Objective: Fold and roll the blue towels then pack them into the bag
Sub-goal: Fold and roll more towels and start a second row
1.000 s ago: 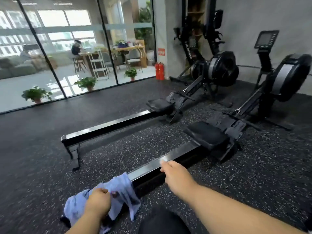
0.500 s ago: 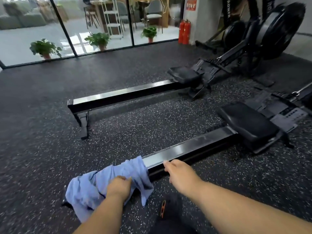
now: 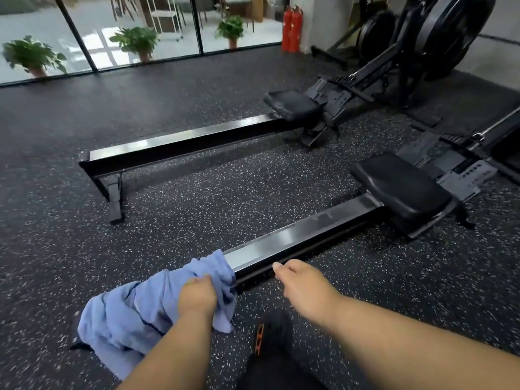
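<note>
A crumpled blue towel [image 3: 132, 311] lies draped over the near end of a rowing machine's rail [image 3: 298, 237]. My left hand [image 3: 198, 294] grips a bunch of the towel near its right end. My right hand [image 3: 302, 287] hovers just right of the rail's near end with its fingers loosely curled, holding nothing. No bag shows clearly; a dark thing with an orange strip [image 3: 260, 336] sits below, between my arms.
A second rowing machine rail [image 3: 180, 144] runs parallel farther off, with its foot [image 3: 114, 198] on the speckled rubber floor. Black seats [image 3: 402, 190] [image 3: 292, 104] sit on both rails. Potted plants [image 3: 135, 42] and red fire extinguishers [image 3: 291, 28] stand by the glass wall.
The view has tipped downward and nearer to the floor. My left hand keeps its grip on the towel, which now bunches more. My right hand stays beside the rail.
</note>
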A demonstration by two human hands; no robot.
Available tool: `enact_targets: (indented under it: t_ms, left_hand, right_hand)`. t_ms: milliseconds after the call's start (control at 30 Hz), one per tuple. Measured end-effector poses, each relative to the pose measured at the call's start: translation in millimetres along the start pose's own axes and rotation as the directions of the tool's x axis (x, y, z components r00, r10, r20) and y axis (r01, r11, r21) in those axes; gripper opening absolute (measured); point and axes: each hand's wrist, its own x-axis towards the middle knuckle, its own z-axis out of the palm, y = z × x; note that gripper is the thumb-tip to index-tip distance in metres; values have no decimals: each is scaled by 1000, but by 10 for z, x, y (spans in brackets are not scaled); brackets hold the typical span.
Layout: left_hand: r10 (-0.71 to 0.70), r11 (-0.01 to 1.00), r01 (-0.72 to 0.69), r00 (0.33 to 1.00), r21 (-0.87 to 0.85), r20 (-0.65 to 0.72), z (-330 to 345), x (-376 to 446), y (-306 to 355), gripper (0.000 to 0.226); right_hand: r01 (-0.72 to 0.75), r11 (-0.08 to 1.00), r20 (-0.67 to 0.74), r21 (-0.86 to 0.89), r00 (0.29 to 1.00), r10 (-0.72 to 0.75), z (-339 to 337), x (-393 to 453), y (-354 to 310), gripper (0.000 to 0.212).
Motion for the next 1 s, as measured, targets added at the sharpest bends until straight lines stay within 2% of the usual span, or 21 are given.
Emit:
enact_targets:
  t_ms: [33, 133, 233, 333, 400, 467, 500, 533, 567, 667, 733, 833, 900, 967, 1000]
  left_hand:
    - [0, 992, -2, 1000, -130, -17, -55, -150, 75, 33]
    - [156, 925, -204, 973, -320, -168, -238, -586, 374, 24]
    - [426, 830, -461, 887, -315, -177, -497, -1223, 810, 25]
    - [682, 709, -677, 729, -198, -51, -662, -2010, 1176, 21]
    - [713, 670, -664, 700, -331, 39, -694, -2696, 1390, 21]
    - [720, 614, -562, 686, -554, 103, -698, -3422, 1539, 21]
    - [728, 603, -462, 651, -650, 213, -646, -3738, 1567, 21]
    - [741, 592, -342, 586, -730, 327, -561, -4042, 1575, 20]
    - [746, 602, -287, 534, -745, 397, -480, -4321, 1590, 21]
    - [758, 615, -192, 411, -765, 507, -157, -5102, 1664, 45]
    - [763, 628, -205, 354, -751, 541, 71, -5676, 1704, 42]
    - [754, 657, -260, 221, -708, 619, 422, -6560, 1665, 36]
    - [730, 678, -289, 158, -676, 665, 713, -7014, 1640, 35]
    - [734, 666, -348, 142, -660, 665, 1046, -7348, 1651, 33]
    - [732, 659, -389, 138, -643, 667, 1225, -7485, 1645, 36]
  right_hand:
    - [1, 1000, -13, 2, 1000, -1, -41, -46, -5, 50]
    - [11, 998, -43, 69, 999, -9, -173, -253, -28, 50]
    - [46, 991, -110, 124, 993, -32, -386, -603, -45, 48]
    - [83, 973, -206, 216, 978, -37, -667, -1071, -20, 40]
    - [95, 936, -265, 338, 964, -2, -911, -1418, 83, 37]
    - [101, 868, -290, 487, 956, 51, -1167, -1798, 209, 40]
    - [104, 818, -292, 566, 953, 80, -1339, -2023, 294, 45]
    - [104, 765, -280, 636, 954, 103, -1517, -2254, 398, 51]
    - [127, 729, -294, 672, 950, 106, -1698, -2498, 483, 56]
    - [226, 602, -348, 766, 933, 92, -2251, -3224, 818, 67]
    - [280, 495, -379, 822, 919, 110, -2587, -3654, 1087, 75]
    - [409, 369, -480, 835, 869, 122, -3014, -4242, 1565, 69]
    - [483, 366, -573, 796, 796, 196, -3273, -4621, 1894, 61]
    - [545, 406, -666, 734, 694, 273, -3499, -4992, 2228, 47]
    - [560, 443, -705, 700, 643, 300, -3596, -5173, 2378, 49]
